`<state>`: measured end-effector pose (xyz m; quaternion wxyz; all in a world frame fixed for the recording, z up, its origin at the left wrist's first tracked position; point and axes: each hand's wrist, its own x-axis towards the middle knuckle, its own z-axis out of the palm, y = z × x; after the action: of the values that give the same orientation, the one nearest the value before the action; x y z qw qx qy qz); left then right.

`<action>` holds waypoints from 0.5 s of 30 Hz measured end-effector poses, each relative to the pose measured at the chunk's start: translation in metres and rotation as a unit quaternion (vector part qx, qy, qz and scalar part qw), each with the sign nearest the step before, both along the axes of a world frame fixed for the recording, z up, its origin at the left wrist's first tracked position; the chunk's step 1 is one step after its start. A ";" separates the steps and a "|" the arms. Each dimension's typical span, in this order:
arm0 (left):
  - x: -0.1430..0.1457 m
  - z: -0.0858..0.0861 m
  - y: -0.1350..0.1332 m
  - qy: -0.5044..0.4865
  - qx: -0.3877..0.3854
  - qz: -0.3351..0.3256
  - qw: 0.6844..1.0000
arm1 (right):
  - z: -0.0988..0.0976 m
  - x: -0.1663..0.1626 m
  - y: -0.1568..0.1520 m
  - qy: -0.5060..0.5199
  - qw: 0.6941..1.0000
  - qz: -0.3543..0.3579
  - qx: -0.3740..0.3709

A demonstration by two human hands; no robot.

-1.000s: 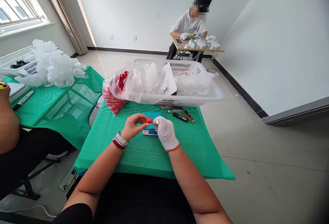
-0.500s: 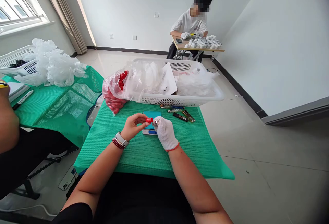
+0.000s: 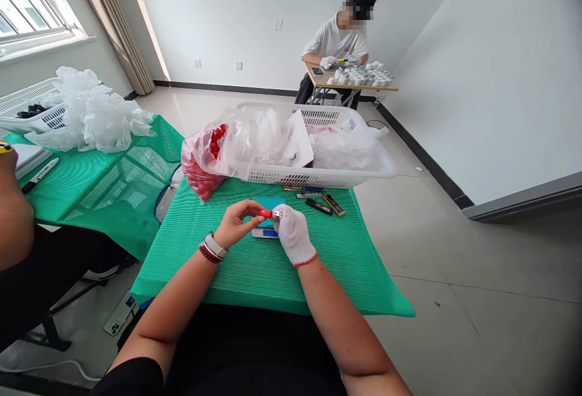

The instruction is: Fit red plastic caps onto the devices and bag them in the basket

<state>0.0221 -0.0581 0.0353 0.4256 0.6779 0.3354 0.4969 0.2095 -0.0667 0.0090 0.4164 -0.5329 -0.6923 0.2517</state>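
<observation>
My bare left hand (image 3: 236, 221) pinches a small red cap (image 3: 265, 213) between thumb and fingers. My right hand (image 3: 293, 233), in a white knit glove, is closed on a small silvery part (image 3: 277, 215) that touches the cap's right end. Both hands hover just above a small scale with a teal top (image 3: 268, 208), which rests on the green mesh cloth of the table (image 3: 254, 268). A clear bag full of red caps (image 3: 200, 165) leans at the table's far left.
A white plastic basket (image 3: 318, 174) holding clear bags and a paper stands at the table's far edge. Several dark slim packs (image 3: 325, 205) lie in front of it. On the left stands another green-covered table (image 3: 91, 177) with bags and a marker; a person's arm (image 3: 13, 220) is beside it. Another person works at a far table.
The red cap has shifted slightly right, against the silvery part in my gloved hand. Both hands otherwise stay in place.
</observation>
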 end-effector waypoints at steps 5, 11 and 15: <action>0.000 -0.001 0.000 -0.002 0.001 0.023 1.000 | -0.002 -0.002 0.000 -0.002 1.000 -0.001 -0.002; -0.001 0.003 0.002 0.006 0.020 0.024 0.999 | -0.001 0.000 0.001 -0.004 1.000 -0.003 0.000; 0.000 0.005 0.001 0.004 0.022 0.007 1.000 | 0.000 0.001 0.000 -0.004 1.000 -0.005 0.003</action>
<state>0.0222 -0.0576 0.0399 0.4058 0.6863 0.3313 0.5046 0.2106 -0.0668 0.0094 0.4169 -0.5362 -0.6916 0.2454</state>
